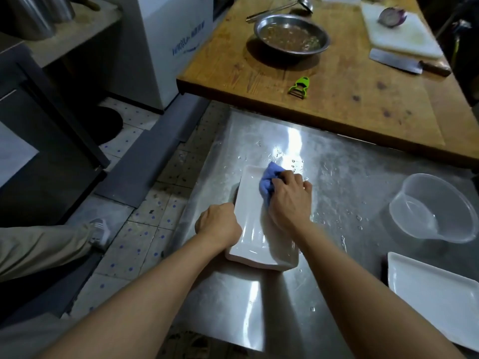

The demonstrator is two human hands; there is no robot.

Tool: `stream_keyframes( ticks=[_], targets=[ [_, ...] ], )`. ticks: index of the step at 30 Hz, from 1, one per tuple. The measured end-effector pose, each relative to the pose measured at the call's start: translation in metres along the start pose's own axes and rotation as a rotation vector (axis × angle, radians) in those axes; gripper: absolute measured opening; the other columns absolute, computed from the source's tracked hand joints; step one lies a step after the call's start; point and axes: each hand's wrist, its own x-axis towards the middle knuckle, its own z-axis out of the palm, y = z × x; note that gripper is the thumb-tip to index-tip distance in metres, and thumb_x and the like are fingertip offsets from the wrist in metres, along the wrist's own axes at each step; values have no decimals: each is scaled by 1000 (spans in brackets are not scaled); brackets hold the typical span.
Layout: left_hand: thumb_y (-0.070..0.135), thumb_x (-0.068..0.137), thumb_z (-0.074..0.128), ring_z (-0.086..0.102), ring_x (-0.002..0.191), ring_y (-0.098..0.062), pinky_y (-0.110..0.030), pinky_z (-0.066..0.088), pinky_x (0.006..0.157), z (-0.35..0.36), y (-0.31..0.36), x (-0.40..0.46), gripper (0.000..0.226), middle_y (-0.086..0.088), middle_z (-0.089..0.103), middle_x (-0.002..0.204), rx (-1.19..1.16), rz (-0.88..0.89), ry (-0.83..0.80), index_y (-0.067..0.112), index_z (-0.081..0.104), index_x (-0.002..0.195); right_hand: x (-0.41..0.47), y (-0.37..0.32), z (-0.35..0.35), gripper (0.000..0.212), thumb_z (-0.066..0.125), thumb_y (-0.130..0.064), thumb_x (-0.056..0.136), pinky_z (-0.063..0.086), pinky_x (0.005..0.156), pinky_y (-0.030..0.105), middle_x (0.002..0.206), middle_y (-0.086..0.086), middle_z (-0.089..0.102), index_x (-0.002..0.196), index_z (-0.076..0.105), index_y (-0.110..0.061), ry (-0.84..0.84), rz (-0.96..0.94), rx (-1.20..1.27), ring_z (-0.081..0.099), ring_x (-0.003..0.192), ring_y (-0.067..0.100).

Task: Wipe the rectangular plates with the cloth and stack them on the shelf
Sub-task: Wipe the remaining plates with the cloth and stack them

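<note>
A white rectangular plate lies flat on the steel counter, close to its left edge, long side running away from the person. The right hand rests on the plate's far half with its fingers curled round a bunched blue cloth, pressing it against the plate's surface. The left hand grips the plate's left rim about midway along, fingers bent over the edge and knuckles up.

A second white plate sits at the counter's near right corner, partly cut off by the frame and well apart from the first. Farther back along the right edge stands a clear plastic bowl (a little water seems to sit in the bottom). Water droplets are scattered over the steel around the cloth and toward the bowl.

Beyond the counter's far edge a wooden table stands higher. On it are a green peeler near its front edge, a metal basin holding brownish liquid, a ladle behind it, a white cutting board with a halved red onion, and a cleaver just beside the board. The speckled tiled floor shows to the left of the counter.
</note>
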Motion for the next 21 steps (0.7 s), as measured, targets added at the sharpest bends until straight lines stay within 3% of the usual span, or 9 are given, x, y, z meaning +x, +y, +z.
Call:
stream_keyframes(
  ticks=[4, 8, 15, 18, 21],
  targets=[
    [16, 86, 51, 58, 100, -29, -34, 49, 75, -2, 1, 0, 24, -9, 61, 113, 2, -7, -9, 14, 57, 109, -6, 16, -7, 31, 39, -18, 90, 22, 91, 34, 128, 3, 48, 112, 61, -14, -44, 13, -43, 39, 115, 24],
    [15, 84, 51, 58, 96, -29, -32, 45, 68, 0, 0, -2, 19, -9, 62, 108, -11, -6, 18, 13, 57, 101, -23, 13, -11, 30, 39, -17, 92, 29, 82, 32, 121, 6, 53, 111, 61, -10, -62, -58, 15, 43, 111, 26],
    [19, 85, 54, 61, 96, -28, -39, 54, 82, 9, -5, -1, 25, -8, 65, 109, -100, 2, 77, 17, 61, 109, -92, -7, -27, 15, 57, -3, 76, 43, 67, 37, 98, 12, 61, 85, 68, -5, -106, -93, 194, 53, 89, 32],
    [22, 82, 57, 61, 91, -29, -36, 53, 79, 8, -10, -3, 18, -8, 65, 101, -192, 3, 73, 15, 62, 98, -107, -17, -27, 18, 55, -4, 76, 42, 63, 35, 99, 5, 57, 87, 67, -11, -158, -67, 264, 48, 91, 28],
    [25, 81, 61, 59, 85, -30, -32, 47, 71, 4, -14, -2, 14, -11, 64, 91, -244, 17, 31, 16, 53, 74, -110, -37, -25, 22, 53, -8, 84, 41, 69, 35, 107, 1, 57, 96, 69, -16, -185, -119, 357, 45, 94, 24]
  ],
)
